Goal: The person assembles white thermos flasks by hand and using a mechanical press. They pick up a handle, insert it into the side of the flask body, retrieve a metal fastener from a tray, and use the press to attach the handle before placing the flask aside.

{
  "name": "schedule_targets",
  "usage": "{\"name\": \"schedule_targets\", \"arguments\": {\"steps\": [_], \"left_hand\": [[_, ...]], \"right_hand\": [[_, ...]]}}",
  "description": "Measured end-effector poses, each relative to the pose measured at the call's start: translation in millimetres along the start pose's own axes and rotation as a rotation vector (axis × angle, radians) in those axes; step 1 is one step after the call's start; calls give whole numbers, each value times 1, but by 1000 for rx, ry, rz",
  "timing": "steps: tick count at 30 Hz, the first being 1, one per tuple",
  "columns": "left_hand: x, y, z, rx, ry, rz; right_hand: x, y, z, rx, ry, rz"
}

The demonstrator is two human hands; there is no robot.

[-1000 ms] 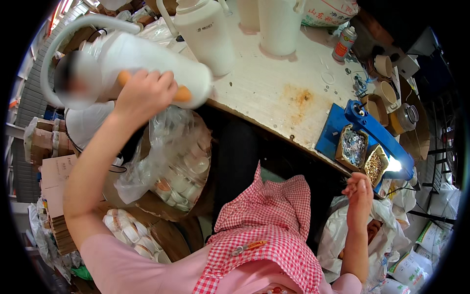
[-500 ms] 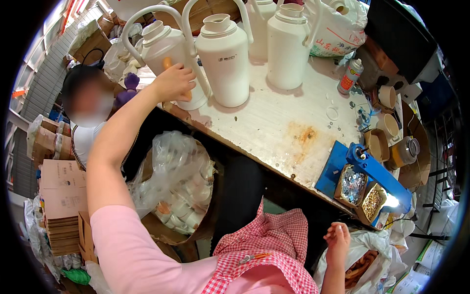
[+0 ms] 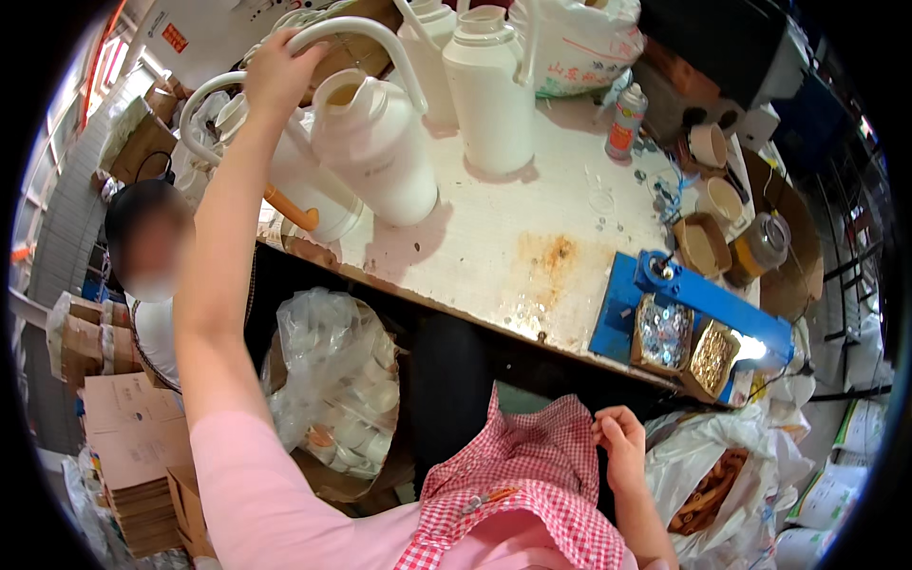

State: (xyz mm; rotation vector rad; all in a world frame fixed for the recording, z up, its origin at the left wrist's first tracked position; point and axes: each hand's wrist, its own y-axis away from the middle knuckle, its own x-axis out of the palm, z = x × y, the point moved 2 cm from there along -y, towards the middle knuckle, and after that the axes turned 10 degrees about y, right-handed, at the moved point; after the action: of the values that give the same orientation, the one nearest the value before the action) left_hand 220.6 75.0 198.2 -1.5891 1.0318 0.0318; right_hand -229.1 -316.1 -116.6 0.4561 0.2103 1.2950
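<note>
At the far left of the table, my left hand [image 3: 280, 71] is closed round the raised white loop handle of a white jug [image 3: 375, 152]. The jug leans to the left and its mouth is uncovered. Beside it is another white jug [image 3: 332, 204], partly behind my forearm, with an orange-brown grip [image 3: 293, 206] projecting from its side. My right hand [image 3: 619, 439] hovers above my lap by the checked apron. Its fingers are curled in, with thumb and fingertips close together; whether anything small is between them is hidden.
Two more white jugs [image 3: 489, 100] stand at the back. A spray can [image 3: 625, 122] and a blue bench tool [image 3: 708, 309] with boxes of small metal parts [image 3: 662, 332] are to the right. A carton of white parts [image 3: 356, 418] sits below. A co-worker [image 3: 152, 237] is at left.
My left hand has left the orange-brown grip and risen to the neighbouring jug's handle. That jug now tilts left. My right hand has shifted slightly left, and the view has turned.
</note>
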Motion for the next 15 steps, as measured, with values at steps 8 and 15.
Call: {"name": "schedule_targets", "arguments": {"steps": [8,15], "left_hand": [[-148,282,-153,599,253,293],[-217,377,-138,762,-15,770]], "right_hand": [[52,-49,24,-476,187,-190],[53,-132,55,-518,401,26]]}}
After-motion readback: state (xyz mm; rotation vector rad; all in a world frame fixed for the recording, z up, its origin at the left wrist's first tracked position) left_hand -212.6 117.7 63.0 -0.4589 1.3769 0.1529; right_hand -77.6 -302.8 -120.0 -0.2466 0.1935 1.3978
